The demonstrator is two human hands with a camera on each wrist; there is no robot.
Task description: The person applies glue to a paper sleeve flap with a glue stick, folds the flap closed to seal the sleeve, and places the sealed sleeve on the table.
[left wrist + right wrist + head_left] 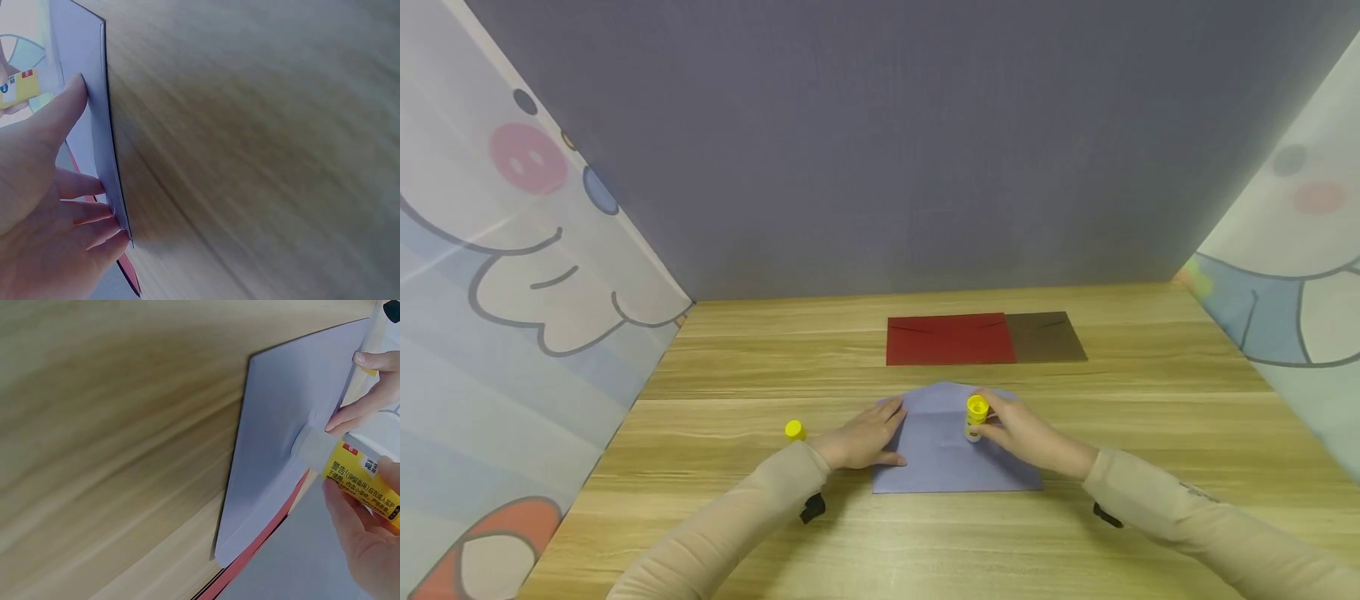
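A lavender envelope [936, 458] lies on the wooden table with its pointed flap toward the back. My left hand [865, 437] rests on its left edge, fingers spread and thumb apart. In the left wrist view, the left hand's fingertips press along the paper's side. Between thumb and fingers, my right hand [1022, 433] grips a yellow glue stick [976, 419]. It stands nearly upright over the right half of the envelope, yellow base up. Its white end [310, 447] is down at the paper in the right wrist view, hiding the glue tip.
Left of my left hand stands a yellow cap [795, 429]. Behind the lavender envelope lie a red envelope [947, 342] and a brown one [1048, 340], side by side. A grey panel [910, 167] rises at the table's back edge, with cartoon-printed cloth on both sides.
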